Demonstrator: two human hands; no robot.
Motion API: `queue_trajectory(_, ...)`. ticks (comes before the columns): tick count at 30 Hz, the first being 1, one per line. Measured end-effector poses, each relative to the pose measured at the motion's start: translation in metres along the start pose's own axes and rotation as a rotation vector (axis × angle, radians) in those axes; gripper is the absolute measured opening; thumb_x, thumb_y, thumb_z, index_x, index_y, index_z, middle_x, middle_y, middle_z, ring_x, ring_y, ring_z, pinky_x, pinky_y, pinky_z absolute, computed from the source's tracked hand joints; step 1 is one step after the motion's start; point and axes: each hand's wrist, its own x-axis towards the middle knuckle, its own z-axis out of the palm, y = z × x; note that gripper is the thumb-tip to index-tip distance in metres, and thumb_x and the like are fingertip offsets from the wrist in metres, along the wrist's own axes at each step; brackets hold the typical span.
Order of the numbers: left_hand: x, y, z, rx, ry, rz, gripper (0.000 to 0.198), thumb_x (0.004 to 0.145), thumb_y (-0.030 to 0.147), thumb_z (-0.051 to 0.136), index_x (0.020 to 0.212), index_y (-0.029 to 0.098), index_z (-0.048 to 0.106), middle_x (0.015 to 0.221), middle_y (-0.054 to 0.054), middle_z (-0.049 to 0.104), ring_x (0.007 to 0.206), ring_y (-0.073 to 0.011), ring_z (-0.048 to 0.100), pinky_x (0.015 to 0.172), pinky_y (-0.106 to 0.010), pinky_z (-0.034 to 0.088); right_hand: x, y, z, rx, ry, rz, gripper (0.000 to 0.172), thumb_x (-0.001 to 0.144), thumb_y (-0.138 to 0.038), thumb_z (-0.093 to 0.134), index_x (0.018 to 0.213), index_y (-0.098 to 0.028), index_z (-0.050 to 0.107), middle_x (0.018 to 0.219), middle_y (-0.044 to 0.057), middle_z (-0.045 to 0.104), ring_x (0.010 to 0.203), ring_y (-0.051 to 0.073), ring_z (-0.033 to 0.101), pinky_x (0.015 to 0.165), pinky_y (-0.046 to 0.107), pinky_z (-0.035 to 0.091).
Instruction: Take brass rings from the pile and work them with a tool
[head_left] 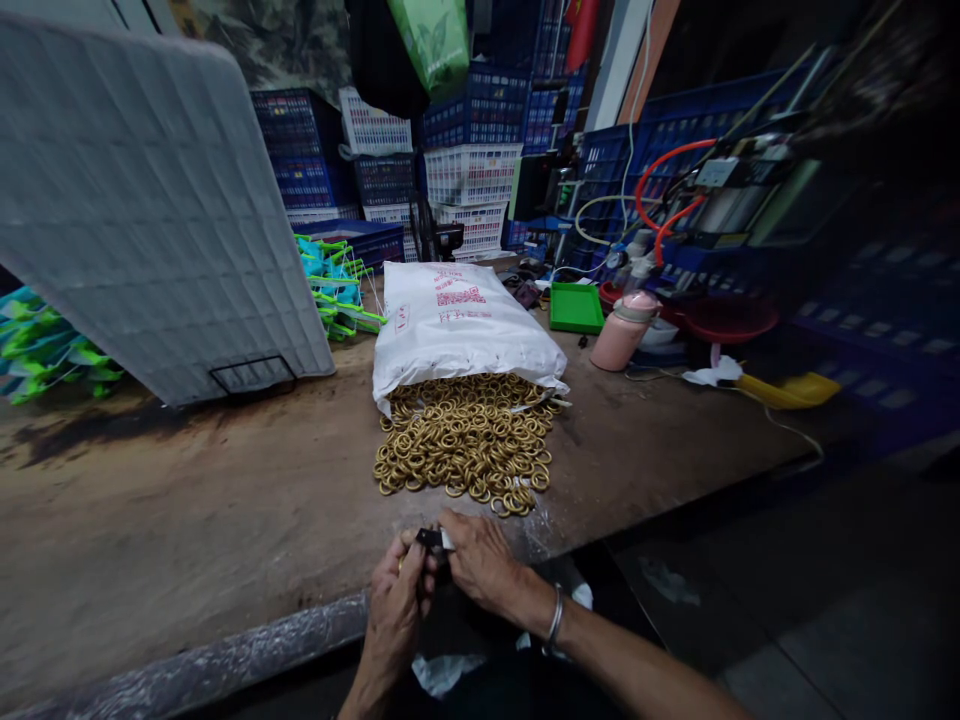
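Just off the table's front edge, my two hands meet around a small black-and-white tool (430, 538), whose exact kind I cannot make out. My right hand (480, 562) is closed on its white end, and a metal bangle circles that wrist. The fingers of my left hand (397, 592) are pinched at the tool's black end. A bit of gold shows between them, seemingly a brass ring (402, 564), mostly hidden. Beyond my hands, a heap of brass rings (469, 440) spills from the mouth of a white woven sack (465, 315) lying on the table.
A grey-white ribbed panel (165, 210) leans at left, beside green and blue pieces (337, 285). To the right stand a green tray (576, 307), a pink bottle (624, 330) and a machine with orange hoses (739, 190). Stacked crates (472, 175) fill the back.
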Motion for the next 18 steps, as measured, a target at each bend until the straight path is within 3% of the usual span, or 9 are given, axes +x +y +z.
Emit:
queue_trajectory(9, -0.006, 0.002, -0.006, 0.141, -0.033, 0.124, 0.031, 0.069, 0.046, 0.058, 0.062, 0.017, 0.051, 0.048, 0.006, 0.044, 0.039, -0.0042, 0.033, 0.038, -0.016, 0.023, 0.006, -0.002, -0.019, 0.038, -0.176, -0.09, 0.022, 0.069, -0.011, 0.04, 0.08, -0.019, 0.057, 0.069, 0.003, 0.063, 0.062, 0.015, 0.055, 0.049, 0.022, 0.027)
queue_trajectory(14, -0.019, 0.01, -0.005, -0.021, -0.035, -0.034, 0.032, 0.063, 0.047, 0.064, 0.068, 0.018, 0.052, 0.051, 0.005, 0.049, 0.038, -0.0036, 0.034, 0.036, -0.015, 0.021, 0.007, 0.006, -0.014, -0.152, -0.076, -0.014, 0.024, 0.068, -0.009, 0.041, 0.085, -0.016, 0.056, 0.072, 0.008, 0.063, 0.063, 0.017, 0.055, 0.052, 0.025, 0.028)
queue_trajectory(18, -0.021, 0.026, -0.001, -0.192, -0.05, -0.079, 0.03, 0.063, 0.043, 0.066, 0.07, 0.017, 0.053, 0.058, 0.003, 0.054, 0.039, -0.0029, 0.035, 0.036, -0.014, 0.024, 0.021, 0.009, -0.023, -0.175, 0.065, 0.041, 0.024, 0.067, -0.009, 0.041, 0.087, -0.017, 0.053, 0.073, 0.005, 0.061, 0.065, 0.016, 0.054, 0.055, 0.025, 0.027)
